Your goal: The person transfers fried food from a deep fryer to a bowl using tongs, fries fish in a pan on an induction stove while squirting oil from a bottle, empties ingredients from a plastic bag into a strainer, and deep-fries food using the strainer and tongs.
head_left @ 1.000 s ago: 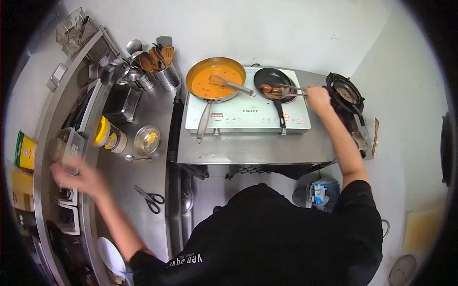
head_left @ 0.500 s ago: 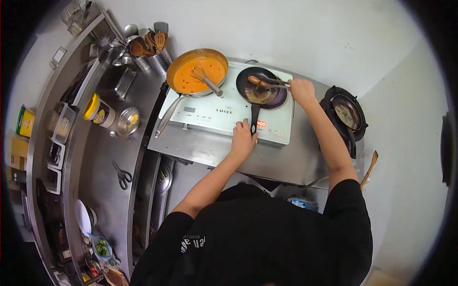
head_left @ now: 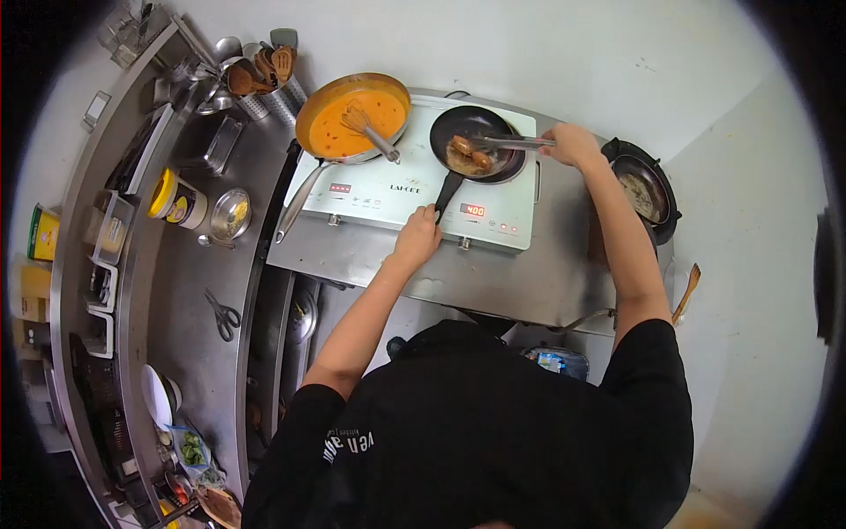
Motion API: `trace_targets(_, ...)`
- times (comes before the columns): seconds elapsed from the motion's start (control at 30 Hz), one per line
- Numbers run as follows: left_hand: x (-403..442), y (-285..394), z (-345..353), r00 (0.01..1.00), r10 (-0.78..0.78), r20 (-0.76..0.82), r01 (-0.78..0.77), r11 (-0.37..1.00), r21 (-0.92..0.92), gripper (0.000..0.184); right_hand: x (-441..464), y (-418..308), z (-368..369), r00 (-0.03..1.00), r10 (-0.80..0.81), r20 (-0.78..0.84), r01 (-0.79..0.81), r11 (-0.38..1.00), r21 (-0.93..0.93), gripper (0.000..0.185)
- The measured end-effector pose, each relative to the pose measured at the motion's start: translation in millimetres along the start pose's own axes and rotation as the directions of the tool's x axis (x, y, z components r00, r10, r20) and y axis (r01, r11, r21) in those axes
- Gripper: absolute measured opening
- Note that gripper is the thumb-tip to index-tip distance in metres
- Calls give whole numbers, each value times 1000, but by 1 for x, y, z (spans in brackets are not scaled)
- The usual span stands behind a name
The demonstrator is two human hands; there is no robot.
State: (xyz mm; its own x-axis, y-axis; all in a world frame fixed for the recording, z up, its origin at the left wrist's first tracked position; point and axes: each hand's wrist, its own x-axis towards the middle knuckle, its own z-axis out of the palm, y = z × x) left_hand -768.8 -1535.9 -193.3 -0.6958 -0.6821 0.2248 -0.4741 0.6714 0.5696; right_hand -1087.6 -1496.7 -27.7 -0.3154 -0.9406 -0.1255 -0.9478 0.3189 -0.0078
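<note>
Both arms stretched forward from the shoulders. The left forearm slanted ahead and inward, its wrist nearly in line with it, and the left grip, a bare hand, lay back upward with its fingers curled closed. The right forearm leaned slightly inward as it ran up to the right grip, also bare. There the hand turned toward the person's left, its fingers folded in; the fingertips were too small to make out. The right grip lay farther forward than the left, the two well apart.
</note>
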Motion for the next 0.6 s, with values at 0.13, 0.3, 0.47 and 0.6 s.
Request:
trace_targets(0.13, -1, -1, -3, 999, 10, -41, -8, 999, 53, 45, -8, -6, -16, 992, 72, -106, -81, 993, -82, 29)
trace_targets(0.3, -6, 6, -10, 997, -71, -32, 72, 997, 21, 49, -14, -15, -12, 974, 50, -222, -78, 990, -120, 26)
trace_targets(0.47, -9, 4, -8, 995, -80, -55, 76, 995, -61, 53, -30, -32, -11, 969, 76, -237, -112, 983, -145, 24)
trace_targets(0.6, -9, -3, 0, 992, -58, -108, 58, 998, -6, 49, -44, -51, 1, 982, 61, -179, -84, 989, -125, 22)
